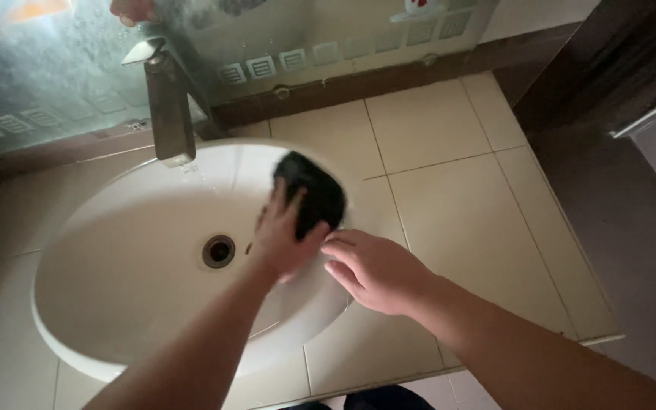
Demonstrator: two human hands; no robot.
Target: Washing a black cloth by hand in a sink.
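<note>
Left hand on the black sponge at the far rim of the white sink, right hand flat beside it.

And here we are over the oval basin: the left hand has its fingers curled around the dark sponge, gripping it against the basin's right-hand rim, just where porcelain meets the cream-tiled desk. The right hand sits just beside, open, fingers stretched and pointing toward the sponge, palm down on the rim, holding nothing. Down in the bowl, the round metal drain sits left of the left wrist. Up top, the tall brushed-metal faucet leans over the basin's back edge, with the mirror behind it, and dark wall panelling off to the right.
</note>
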